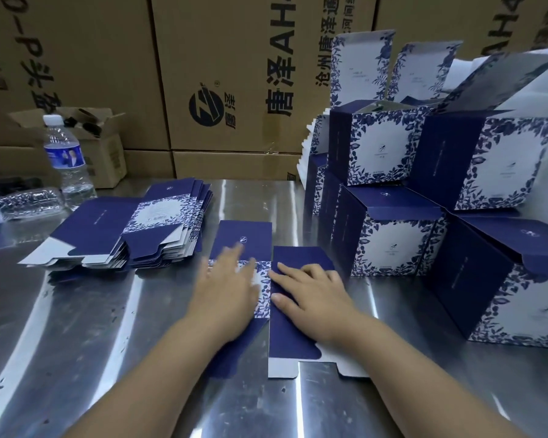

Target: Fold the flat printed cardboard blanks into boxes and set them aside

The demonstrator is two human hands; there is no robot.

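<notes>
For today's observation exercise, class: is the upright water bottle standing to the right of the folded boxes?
No: the upright water bottle stands far left, while the folded boxes are stacked on the right.

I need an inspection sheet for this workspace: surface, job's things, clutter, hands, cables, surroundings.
Surface: shiny metal table, with reflections.
Job's things: flat blank under both hands; stack of blanks at left; folded boxes piled at right.
Clutter: upright water bottle; crushed bottle lying beside it.
Hands: left hand and right hand press flat on the blank.
Cables: nothing seen.
Surroundings: brown cartons stacked behind; small open carton at left.
</notes>
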